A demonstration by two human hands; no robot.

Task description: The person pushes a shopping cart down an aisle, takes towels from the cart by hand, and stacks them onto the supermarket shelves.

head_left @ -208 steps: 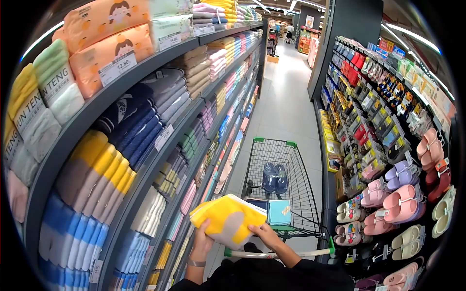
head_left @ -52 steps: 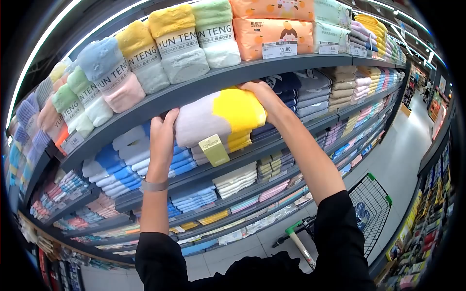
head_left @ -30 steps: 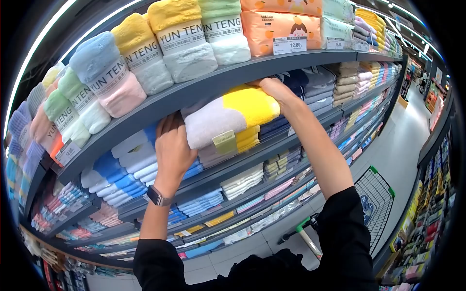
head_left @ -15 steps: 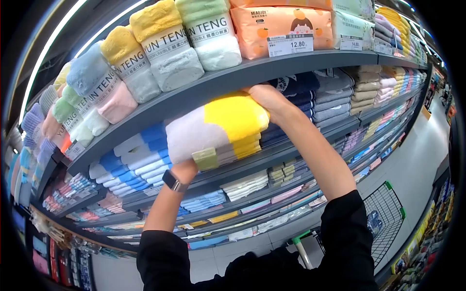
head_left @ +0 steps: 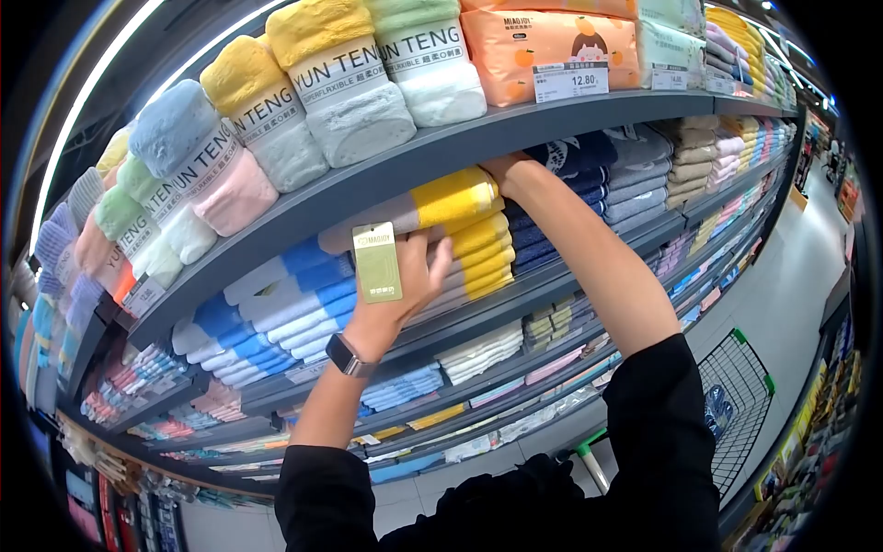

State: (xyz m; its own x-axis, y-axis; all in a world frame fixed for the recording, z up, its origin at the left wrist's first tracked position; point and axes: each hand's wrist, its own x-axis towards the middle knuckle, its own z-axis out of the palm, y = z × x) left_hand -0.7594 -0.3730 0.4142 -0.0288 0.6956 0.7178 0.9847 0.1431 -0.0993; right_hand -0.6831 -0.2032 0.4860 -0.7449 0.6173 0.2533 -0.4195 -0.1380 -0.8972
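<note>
A folded yellow and pale-grey towel [head_left: 452, 201] lies across the top of a stack of matching towels [head_left: 483, 262], just under the shelf above. My left hand [head_left: 405, 287] is at its front edge, back of the hand toward me, fingers partly hidden beneath the towel and thumb sticking out to the right. A green paper tag [head_left: 377, 262] hangs from the towel in front of that hand. My right hand [head_left: 506, 171] grips the towel's right end, its fingertips out of sight behind it.
Blue-and-white towels [head_left: 285, 294] stand left of the stack, navy towels [head_left: 561, 179] right. Above, the shelf edge [head_left: 441, 138] carries wrapped towels [head_left: 354, 83] and orange packs [head_left: 552, 51]. A wire shopping cart [head_left: 736, 414] is at lower right.
The towel has moved back and down onto the stack, and its front now looks thinner. My left hand has come up and right, and the tag now hangs upright before it.
</note>
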